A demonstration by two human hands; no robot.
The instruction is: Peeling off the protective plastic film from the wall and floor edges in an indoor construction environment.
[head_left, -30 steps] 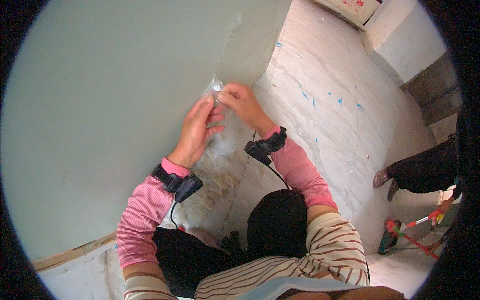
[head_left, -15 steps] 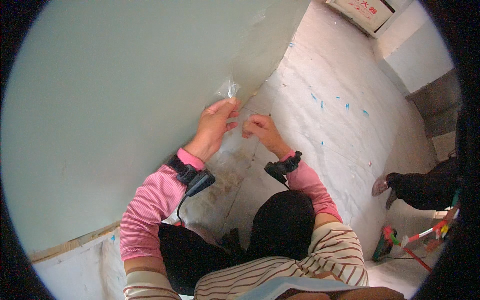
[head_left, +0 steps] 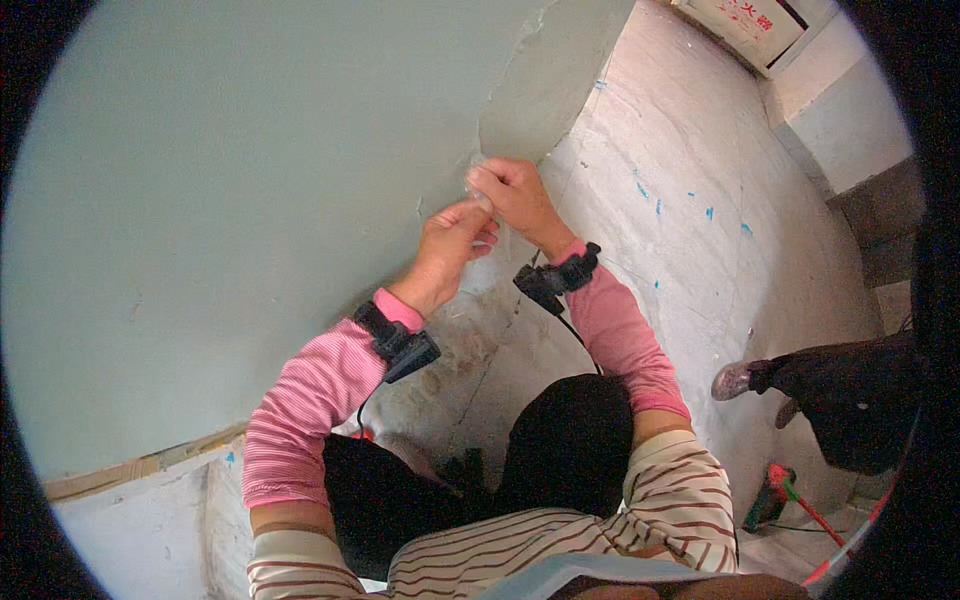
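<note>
A large grey-green panel (head_left: 260, 180) fills the left side of the view. At its right edge my left hand (head_left: 455, 250) is closed, thumb and fingertips pinched on a bit of clear plastic film. My right hand (head_left: 520, 200) is closed just above it, fingertips pinched at the same film (head_left: 478, 186). The fingertips of both hands nearly touch. A wrinkled outline, like lifted or loose clear film, runs up the panel above my hands. How much of the film is in each hand is hidden by the fingers.
Pale, stained floor (head_left: 660, 130) with blue flecks stretches to the right. A wooden strip (head_left: 150, 468) lies along the panel's lower edge. Another person's dark trouser leg and shoe (head_left: 733, 381) are at the right, near a red-and-green handled thing (head_left: 790, 485). A white box (head_left: 745, 25) stands far off.
My right hand has risen from below to the film beside my left hand. The film bunched above my left fingers is now between both hands. The other person's foot has shifted left.
</note>
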